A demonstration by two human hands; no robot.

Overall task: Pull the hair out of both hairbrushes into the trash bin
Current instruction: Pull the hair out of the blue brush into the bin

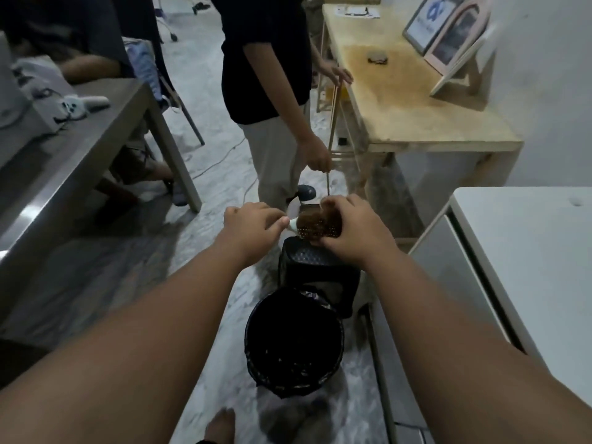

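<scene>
Forearms fill the lower frame; our left hand (253, 224) pinches the pale handle, right hand (349, 227) clamps the hairbrush (315, 226) at centre frame, above the trash bin (266, 357). Brown hair still packs the bristles; second brush unseen, so we judge early.

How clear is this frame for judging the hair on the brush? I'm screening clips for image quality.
Head view: dim, flat indoor light; the hairbrush between the left hand and right hand looks soft, bristles and hair blurring into one brown mass. The trash bin interior is near black. Wide-angle distortion bows the table edges and stretches the forearms.
</scene>
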